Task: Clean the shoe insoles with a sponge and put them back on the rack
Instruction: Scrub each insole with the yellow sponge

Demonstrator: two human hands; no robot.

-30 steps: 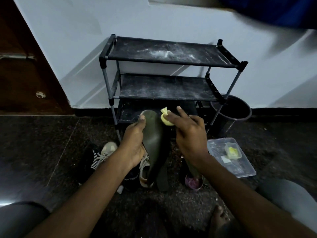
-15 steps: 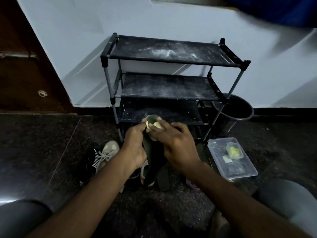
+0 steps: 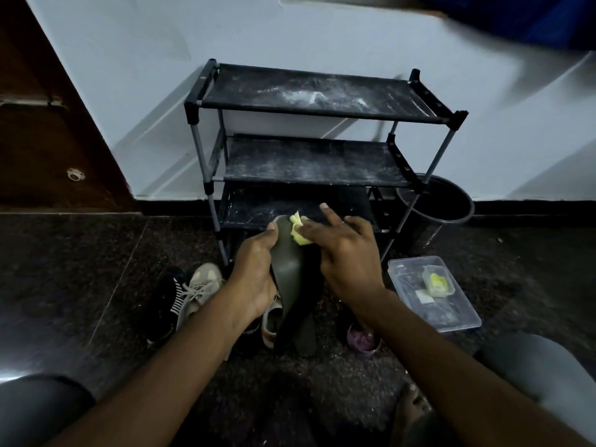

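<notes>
Dim, bluish cast. Wall [image 3: 290, 33] brightest; rack [image 3: 319, 98] throws soft slanted shadows across it (both sides). Small glare patch on floor [image 3: 14, 372], lower left. Edges bowed; top-right corner smeared.

Left hand [image 3: 254, 275] grips; right hand [image 3: 348, 256] pinches, forefinger raised.

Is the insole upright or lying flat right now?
Upright: the left hand grips the insole, rounded tip up, other end pointing down.
</notes>
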